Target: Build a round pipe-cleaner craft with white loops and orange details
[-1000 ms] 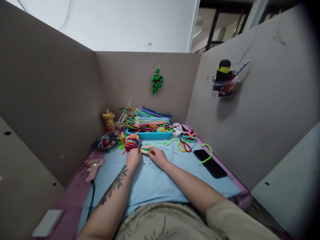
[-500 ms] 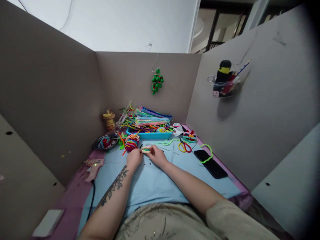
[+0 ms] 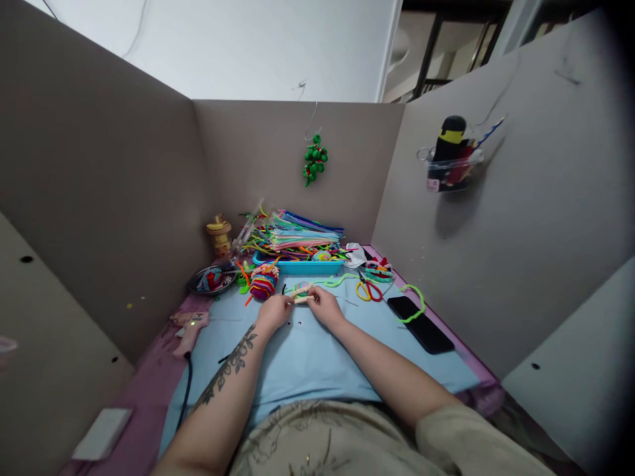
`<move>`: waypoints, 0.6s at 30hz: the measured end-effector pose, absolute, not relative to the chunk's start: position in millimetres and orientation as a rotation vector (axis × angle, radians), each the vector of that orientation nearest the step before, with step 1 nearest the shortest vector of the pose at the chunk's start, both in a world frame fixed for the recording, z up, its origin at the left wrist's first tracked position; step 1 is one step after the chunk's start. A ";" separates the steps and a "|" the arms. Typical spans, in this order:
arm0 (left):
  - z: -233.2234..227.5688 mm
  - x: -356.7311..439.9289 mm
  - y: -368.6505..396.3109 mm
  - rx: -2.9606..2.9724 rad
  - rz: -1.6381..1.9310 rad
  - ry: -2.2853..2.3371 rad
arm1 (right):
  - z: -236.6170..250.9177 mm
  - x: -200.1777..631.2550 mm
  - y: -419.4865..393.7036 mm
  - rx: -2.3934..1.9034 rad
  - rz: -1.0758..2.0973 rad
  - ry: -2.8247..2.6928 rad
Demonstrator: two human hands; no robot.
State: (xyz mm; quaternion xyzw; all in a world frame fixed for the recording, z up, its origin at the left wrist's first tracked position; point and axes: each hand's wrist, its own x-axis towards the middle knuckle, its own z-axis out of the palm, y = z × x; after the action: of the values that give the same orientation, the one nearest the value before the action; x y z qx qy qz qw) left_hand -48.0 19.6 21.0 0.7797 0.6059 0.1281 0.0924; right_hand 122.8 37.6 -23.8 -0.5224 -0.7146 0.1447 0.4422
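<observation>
Pipe-cleaner piece [image 3: 302,293], small and pale, was held just above the blue tabletop [image 3: 307,357], pinched between the left hand [image 3: 274,313] and right hand [image 3: 327,307]. Both grips were closed on its ends, pretty much. It was kept just in front of the striped fuzzy ball [image 3: 263,284] and the blue tray [image 3: 297,266] of pipe cleaners.

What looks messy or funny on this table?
The pipe cleaners overflow the blue tray and spill out in all directions. A loose green one curls over the phone. Both hands, left and right, hold a small pale craft piece; nothing looks broken.
</observation>
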 end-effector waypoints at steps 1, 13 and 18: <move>21.1 -48.7 20.3 2.304 0.384 1.801 | -23.9 122.5 37.6 -1.290 0.366 -1.773; 11.7 -57.2 32.8 2.235 0.473 1.673 | -19.4 117.0 29.4 -1.286 0.304 -1.840; 11.6 -57.5 34.1 2.217 0.463 1.645 | -22.7 117.9 31.4 -1.280 0.338 -1.919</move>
State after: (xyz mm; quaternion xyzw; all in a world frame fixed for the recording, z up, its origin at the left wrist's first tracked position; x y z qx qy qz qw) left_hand -57.5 34.1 11.6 0.7805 0.5790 0.1630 0.1704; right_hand 117.9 31.4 -22.7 -0.5048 -0.7564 0.1331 0.3942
